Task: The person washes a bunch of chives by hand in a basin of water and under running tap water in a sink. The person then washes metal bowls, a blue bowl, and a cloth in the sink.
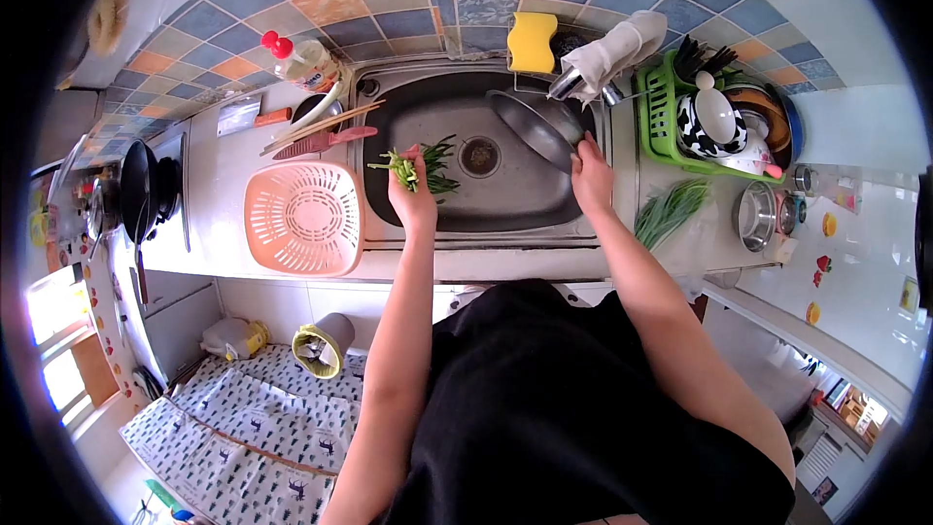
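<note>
My left hand (413,192) is closed around a bunch of leafy greens (440,163), with the cut stems poking out to the left and the dark leaves to the right, over the left part of the sink (428,219). At the sink's right side, my right hand (591,175) grips the rim of a metal bowl (539,126). The bowl is tilted on its side below the faucet (567,85). A round drain (479,157) shows between my two hands.
Left of the sink are a pink basket (304,218), a pink knife (316,144), chopsticks (335,123), a cleaver (240,117) and a red-capped bottle (304,63). To the right stand a green dish rack (658,117), long green stalks (671,212) and a steel bowl (755,217). A yellow sponge (532,42) sits behind.
</note>
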`<state>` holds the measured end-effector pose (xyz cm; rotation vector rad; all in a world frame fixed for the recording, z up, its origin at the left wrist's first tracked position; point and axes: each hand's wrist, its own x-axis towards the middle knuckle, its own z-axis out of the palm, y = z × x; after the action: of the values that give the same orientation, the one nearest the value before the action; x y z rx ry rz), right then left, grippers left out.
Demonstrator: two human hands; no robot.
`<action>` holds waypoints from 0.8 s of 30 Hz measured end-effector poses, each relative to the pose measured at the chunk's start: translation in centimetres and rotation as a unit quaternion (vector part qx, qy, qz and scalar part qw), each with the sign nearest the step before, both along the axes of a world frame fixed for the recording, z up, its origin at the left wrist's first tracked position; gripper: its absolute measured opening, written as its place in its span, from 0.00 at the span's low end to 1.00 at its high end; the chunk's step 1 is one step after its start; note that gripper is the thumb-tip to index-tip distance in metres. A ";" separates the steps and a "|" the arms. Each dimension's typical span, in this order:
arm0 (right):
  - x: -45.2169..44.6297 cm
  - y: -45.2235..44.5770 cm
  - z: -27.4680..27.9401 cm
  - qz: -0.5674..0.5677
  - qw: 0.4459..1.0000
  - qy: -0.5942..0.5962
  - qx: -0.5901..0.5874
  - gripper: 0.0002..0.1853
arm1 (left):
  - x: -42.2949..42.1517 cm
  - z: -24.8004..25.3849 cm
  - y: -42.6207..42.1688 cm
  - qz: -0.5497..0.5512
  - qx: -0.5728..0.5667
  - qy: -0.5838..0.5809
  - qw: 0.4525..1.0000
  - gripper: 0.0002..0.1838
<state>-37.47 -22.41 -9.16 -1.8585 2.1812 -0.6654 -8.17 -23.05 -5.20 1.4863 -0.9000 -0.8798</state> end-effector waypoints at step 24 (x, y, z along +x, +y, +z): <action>0.2 0.9 -13.3 -0.182 0.894 -0.277 0.302 0.22 | -3.0 0.2 -2.0 -0.013 0.114 0.287 0.951 0.08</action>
<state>-37.25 -21.54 -22.48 -0.8317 2.0199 -0.4224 -11.20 -25.07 -4.98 1.2973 -0.3933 -1.3793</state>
